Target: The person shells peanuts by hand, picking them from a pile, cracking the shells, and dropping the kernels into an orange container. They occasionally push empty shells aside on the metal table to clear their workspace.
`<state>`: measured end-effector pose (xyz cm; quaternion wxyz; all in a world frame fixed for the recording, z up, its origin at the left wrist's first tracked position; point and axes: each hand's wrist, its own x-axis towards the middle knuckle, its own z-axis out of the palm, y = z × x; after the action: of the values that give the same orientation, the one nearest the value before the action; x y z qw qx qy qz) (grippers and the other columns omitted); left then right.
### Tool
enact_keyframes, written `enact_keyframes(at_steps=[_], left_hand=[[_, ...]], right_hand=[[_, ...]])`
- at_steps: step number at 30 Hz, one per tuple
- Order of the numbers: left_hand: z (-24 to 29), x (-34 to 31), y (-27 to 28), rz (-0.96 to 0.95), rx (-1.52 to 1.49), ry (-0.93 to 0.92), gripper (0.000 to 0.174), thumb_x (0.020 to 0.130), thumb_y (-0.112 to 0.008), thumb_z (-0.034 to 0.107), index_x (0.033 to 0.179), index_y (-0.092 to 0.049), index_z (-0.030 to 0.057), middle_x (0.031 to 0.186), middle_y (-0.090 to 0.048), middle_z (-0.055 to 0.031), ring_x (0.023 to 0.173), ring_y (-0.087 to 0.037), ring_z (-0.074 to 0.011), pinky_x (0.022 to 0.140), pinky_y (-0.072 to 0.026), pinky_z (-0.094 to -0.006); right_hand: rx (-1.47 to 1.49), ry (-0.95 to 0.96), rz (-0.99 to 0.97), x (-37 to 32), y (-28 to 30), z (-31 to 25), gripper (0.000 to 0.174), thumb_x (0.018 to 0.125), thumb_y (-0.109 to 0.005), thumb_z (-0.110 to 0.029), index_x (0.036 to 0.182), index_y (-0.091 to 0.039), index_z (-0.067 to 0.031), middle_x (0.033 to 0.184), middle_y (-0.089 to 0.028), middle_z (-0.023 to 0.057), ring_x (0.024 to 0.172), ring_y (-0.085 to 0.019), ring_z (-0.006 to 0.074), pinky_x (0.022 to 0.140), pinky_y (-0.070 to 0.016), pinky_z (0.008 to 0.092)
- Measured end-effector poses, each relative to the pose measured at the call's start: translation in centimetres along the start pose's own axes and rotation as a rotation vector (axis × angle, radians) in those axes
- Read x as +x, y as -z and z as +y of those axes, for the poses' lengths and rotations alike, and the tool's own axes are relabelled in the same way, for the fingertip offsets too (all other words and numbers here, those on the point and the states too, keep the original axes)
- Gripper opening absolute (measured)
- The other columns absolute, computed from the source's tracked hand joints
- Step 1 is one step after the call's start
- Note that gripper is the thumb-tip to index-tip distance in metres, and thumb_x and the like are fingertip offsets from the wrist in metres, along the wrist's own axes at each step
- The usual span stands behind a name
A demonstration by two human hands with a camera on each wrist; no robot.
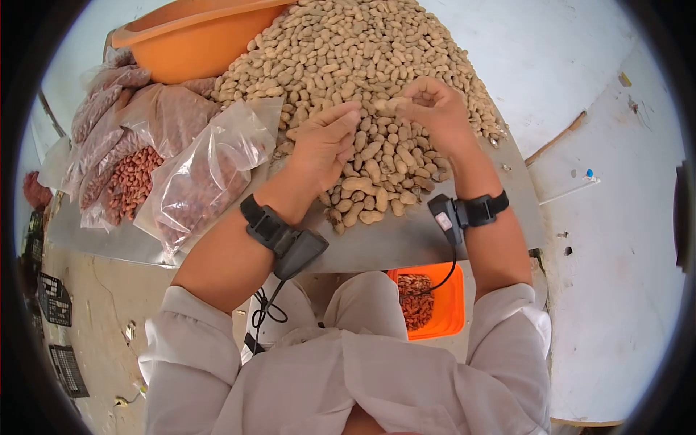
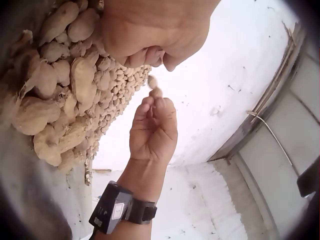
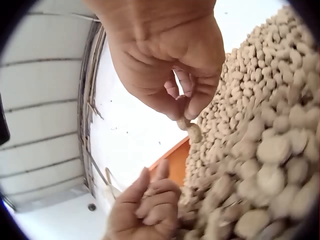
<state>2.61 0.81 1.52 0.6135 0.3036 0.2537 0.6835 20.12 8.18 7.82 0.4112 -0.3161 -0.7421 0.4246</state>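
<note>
My right hand [image 1: 438,112] pinches an unshelled peanut [image 3: 192,131] by one end between thumb and fingertips, above the heap of peanuts [image 1: 348,54]. The peanut's free end points toward my left hand [image 1: 326,145]. In the right wrist view, the left hand's thumb and forefinger stand apart with nothing visible between them, and its other fingers are bent toward the palm. The left wrist view shows the back of that hand close over the heap, its fingertips partly hidden. Between the two hands and below them lie loose unshelled peanuts [image 1: 373,188].
An orange basin [image 1: 196,47] stands at the back left. Clear plastic bags [image 1: 210,174] of red shelled peanuts [image 1: 134,181] lie left on the metal table [image 1: 326,250]. Below the table edge, an orange container [image 1: 451,304] holds reddish bits. Black crates [image 1: 54,299] sit on the floor.
</note>
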Motion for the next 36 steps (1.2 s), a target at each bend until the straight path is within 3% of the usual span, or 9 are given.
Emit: enact_keyframes(at_steps=[3, 7, 11, 14, 17, 20, 23, 29, 36], left_hand=[[0.2, -0.3, -0.5, 0.003, 0.029, -0.04, 0.023, 0.089, -0.057, 0.01, 0.109, -0.058, -0.0002, 0.07, -0.046, 0.0069, 0.053, -0.034, -0.0027, 0.044, -0.0262, -0.0181], [0.3, -0.1, -0.3, -0.012, 0.111, -0.068, 0.021, 0.089, -0.059, 0.012, 0.106, -0.059, 0.0005, 0.067, -0.045, 0.0073, 0.053, -0.034, -0.0023, 0.046, -0.027, -0.0174], [-0.1, -0.1, -0.2, -0.023, 0.17, -0.084, 0.017, 0.09, -0.058, 0.015, 0.1, -0.061, 0.0025, 0.068, -0.046, 0.0073, 0.054, -0.034, -0.0018, 0.047, -0.0276, -0.0171], [-0.4, 0.0, -0.3, -0.002, 0.388, -0.163, 0.013, 0.091, -0.057, 0.016, 0.094, -0.06, 0.0046, 0.069, -0.047, 0.0067, 0.055, -0.036, -0.0016, 0.048, -0.0283, -0.0167], [-0.7, 0.3, 0.3, -0.043, 0.548, -0.238, 0.018, 0.089, -0.059, 0.019, 0.089, -0.06, 0.0014, 0.069, -0.053, 0.0028, 0.057, -0.045, -0.0034, 0.052, -0.0385, -0.018], [-1.0, 0.5, 0.3, -0.031, 0.686, -0.371, 0.017, 0.09, -0.058, 0.018, 0.086, -0.059, 0.0012, 0.07, -0.054, 0.0029, 0.061, -0.047, -0.0034, 0.056, -0.0404, -0.0188], [-0.8, 0.5, 0.2, -0.016, 0.731, -0.363, 0.015, 0.089, -0.057, 0.016, 0.087, -0.059, 0.0008, 0.071, -0.055, 0.0028, 0.064, -0.048, -0.0037, 0.059, -0.041, -0.019], [-1.3, 0.7, 0.5, -0.036, 0.489, -0.27, 0.014, 0.09, -0.056, 0.015, 0.083, -0.059, 0.0024, 0.071, -0.057, 0.0017, 0.059, -0.046, -0.0036, 0.052, -0.038, -0.0186], [-1.4, 0.4, 0.2, -0.012, 0.383, -0.25, 0.016, 0.09, -0.057, 0.016, 0.08, -0.058, 0.0043, 0.069, -0.055, 0.0027, 0.056, -0.046, -0.0036, 0.049, -0.0364, -0.0183]], right_hand=[[0.286, 0.168, -0.064, -0.7, -2.4, 1.2, 0.013, 0.075, -0.066, 0.003, 0.084, -0.056, -0.0015, 0.087, -0.062, 0.006, 0.074, -0.06, 0.0103, 0.063, -0.0486, 0.0228], [0.307, 0.15, -0.072, -1.2, -3.8, 2.0, 0.012, 0.076, -0.064, 0.005, 0.083, -0.056, -0.0019, 0.089, -0.062, 0.0048, 0.076, -0.059, 0.0089, 0.067, -0.0484, 0.022], [0.29, 0.162, -0.109, -1.5, -3.6, 2.9, 0.012, 0.076, -0.066, 0.004, 0.083, -0.058, -0.0023, 0.082, -0.062, 0.0011, 0.073, -0.057, 0.0063, 0.064, -0.0472, 0.0204], [0.228, 0.128, -0.117, -1.9, -3.4, 3.3, 0.013, 0.076, -0.067, 0.001, 0.086, -0.059, -0.0012, 0.08, -0.062, 0.001, 0.071, -0.057, 0.0058, 0.063, -0.0468, 0.0204], [0.201, 0.109, -0.095, -2.5, -3.7, 3.0, 0.013, 0.077, -0.068, -0.004, 0.087, -0.061, 0.0005, 0.08, -0.062, 0.0018, 0.07, -0.056, 0.0058, 0.062, -0.0463, 0.0206], [0.043, 0.093, -0.074, -2.7, -3.6, 3.0, 0.013, 0.077, -0.068, -0.008, 0.084, -0.063, 0.0015, 0.077, -0.062, 0.0031, 0.068, -0.056, 0.0068, 0.061, -0.0463, 0.0217], [0.032, 0.138, -0.093, -2.6, -3.9, 3.5, 0.013, 0.078, -0.067, -0.01, 0.081, -0.063, 0.0021, 0.072, -0.062, 0.0041, 0.065, -0.056, 0.008, 0.058, -0.0456, 0.0229], [0.05, 0.089, -0.166, -3.2, -4.2, 2.1, 0.012, 0.081, -0.064, -0.01, 0.085, -0.062, 0.0006, 0.066, -0.056, 0.0008, 0.059, -0.05, 0.0054, 0.052, -0.0402, 0.0213], [-0.087, 0.26, -0.071, -3.1, -4.7, 2.9, 0.012, 0.079, -0.064, -0.011, 0.082, -0.062, 0.0003, 0.065, -0.055, 0.0028, 0.058, -0.05, 0.008, 0.053, -0.0402, 0.0241]])
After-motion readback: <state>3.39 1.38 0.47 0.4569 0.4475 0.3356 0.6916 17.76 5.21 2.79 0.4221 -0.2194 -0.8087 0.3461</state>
